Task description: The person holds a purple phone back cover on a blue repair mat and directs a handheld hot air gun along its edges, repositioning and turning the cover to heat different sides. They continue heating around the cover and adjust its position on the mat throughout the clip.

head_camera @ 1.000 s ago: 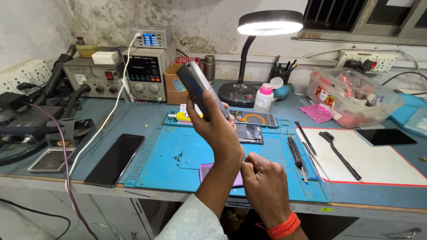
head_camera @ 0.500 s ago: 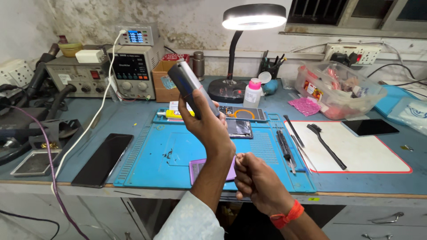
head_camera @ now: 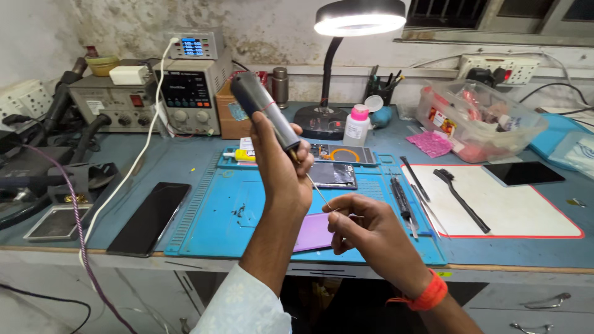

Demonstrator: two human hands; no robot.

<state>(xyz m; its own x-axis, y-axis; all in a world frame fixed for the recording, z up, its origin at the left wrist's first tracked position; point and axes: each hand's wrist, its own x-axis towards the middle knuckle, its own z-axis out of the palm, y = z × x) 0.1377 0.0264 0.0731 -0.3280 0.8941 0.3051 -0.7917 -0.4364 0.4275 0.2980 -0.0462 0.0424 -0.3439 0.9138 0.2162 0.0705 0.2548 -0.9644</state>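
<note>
Left grip point(head_camera: 281, 170) wraps tight round a dark powered screwdriver point(head_camera: 263, 114), body tilted up toward the upper left, thin bit point(head_camera: 318, 192) pointing down to the right. Right grip point(head_camera: 365, 232) is pinched shut at the bit's tip, thumb and fingertips closed on something too small to make out, perhaps a tiny screw, perhaps the tip itself. Both sit at centre frame, raised above the blue mat point(head_camera: 204, 216).

How far along? My read: this is tool preparation, with driving not yet under way. An opened phone point(head_camera: 334, 174) lies on the mat just behind the hands, innards showing, so the casing is already off; the bit is well clear of it. A purple pad point(head_camera: 312, 232) sits under the right hand.

Around them: a black phone point(head_camera: 148, 216) face down at the left of the mat, another phone point(head_camera: 523, 173) on the white mat point(head_camera: 526, 210) at right, a brush point(head_camera: 461, 201) beside it, tweezers point(head_camera: 402, 198) along the mat's right edge. A ring lamp point(head_camera: 359, 15) glows at top, a small bottle point(head_camera: 357, 124) by its base, a power supply point(head_camera: 185, 80) upper left, a plastic tub point(head_camera: 479, 120) upper right.

Nothing blocks the way down to the open phone; only the tweezers crowd the right side of the counter point(head_camera: 93, 161).
</note>
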